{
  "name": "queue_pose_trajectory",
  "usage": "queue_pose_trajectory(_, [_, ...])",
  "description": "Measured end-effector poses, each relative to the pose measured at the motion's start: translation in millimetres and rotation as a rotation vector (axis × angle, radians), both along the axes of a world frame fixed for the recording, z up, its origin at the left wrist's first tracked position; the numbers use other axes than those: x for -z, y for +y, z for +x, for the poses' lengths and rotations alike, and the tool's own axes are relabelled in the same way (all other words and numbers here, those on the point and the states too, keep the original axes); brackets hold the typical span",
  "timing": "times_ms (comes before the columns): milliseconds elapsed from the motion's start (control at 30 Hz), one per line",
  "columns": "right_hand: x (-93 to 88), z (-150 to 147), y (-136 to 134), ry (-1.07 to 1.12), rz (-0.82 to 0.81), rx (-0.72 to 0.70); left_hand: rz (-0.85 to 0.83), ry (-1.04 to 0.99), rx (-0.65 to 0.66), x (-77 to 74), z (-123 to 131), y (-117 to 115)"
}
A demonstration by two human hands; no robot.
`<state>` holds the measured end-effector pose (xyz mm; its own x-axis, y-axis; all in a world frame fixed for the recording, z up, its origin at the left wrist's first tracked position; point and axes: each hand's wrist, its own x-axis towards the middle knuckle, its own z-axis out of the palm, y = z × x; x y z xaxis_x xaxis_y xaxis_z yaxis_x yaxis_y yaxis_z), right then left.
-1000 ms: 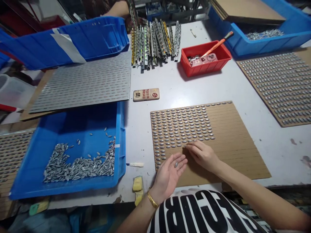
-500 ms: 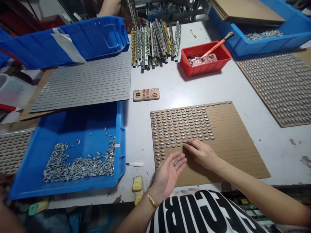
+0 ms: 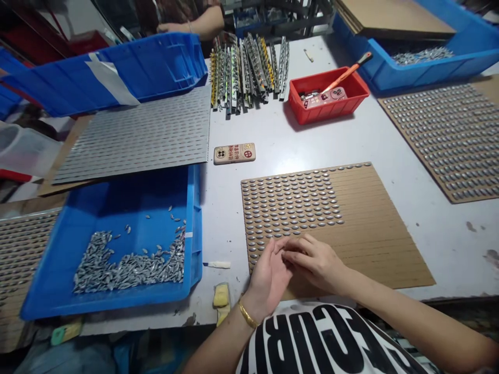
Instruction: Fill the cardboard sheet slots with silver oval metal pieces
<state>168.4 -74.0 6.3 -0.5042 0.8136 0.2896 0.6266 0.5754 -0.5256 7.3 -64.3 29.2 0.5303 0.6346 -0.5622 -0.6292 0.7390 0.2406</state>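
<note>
A brown cardboard sheet (image 3: 374, 234) lies before me, with rows of small silvery pointed-oval pieces (image 3: 290, 200) over its upper left part and a single line along the top edge. My left hand (image 3: 271, 272) is palm up over the sheet's lower left, its fingers stretched out. The fingertips of my right hand (image 3: 312, 259) are pinched together at the left palm; what lies between them is hidden. To the left, a blue bin (image 3: 195, 228) holds a heap of loose silvery pieces (image 3: 132, 270).
A phone in a patterned case (image 3: 234, 154) lies beyond the sheet. Behind it are a red box (image 3: 331, 111) and a bundle of metal strips (image 3: 249, 72). A filled sheet (image 3: 448, 145) lies at right. A co-worker's arm (image 3: 202, 23) shows at the back.
My right hand has moved from the end of a row of pieces back to my left palm. The piece seen in that palm is now hidden. A co-worker's arm has shifted right.
</note>
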Motion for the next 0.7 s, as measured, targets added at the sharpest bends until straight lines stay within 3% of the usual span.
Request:
queue_pose_trajectory(200, [4.7,8.8,-15.5,0.150,-0.110,0.005,-0.057,0.011,0.083,6.8,-5.0,-9.4])
queue_pose_trajectory(300, [10.0,28.2,-16.0,0.195,-0.177,0.182,-0.003,0.127,0.094,2.7,-18.3,-10.0])
queue_pose_trajectory(400, [18.2,45.4,-7.6,0.162,-0.225,0.363,0.128,0.332,0.047,-14.0,-41.1,-3.2])
queue_pose_trajectory(500, [26.1,51.2,4.1,0.134,-0.232,0.345,0.264,0.670,-0.091,-36.3,-74.1,9.8])
queue_pose_trajectory(600, [30.3,49.0,13.3,0.101,-0.227,0.304,0.503,1.126,-0.309,-52.2,-118.4,27.6])
queue_pose_trajectory(700, [32.3,48.4,16.9,0.010,-0.208,0.300,0.693,1.698,-0.232,-53.6,-171.1,48.9])
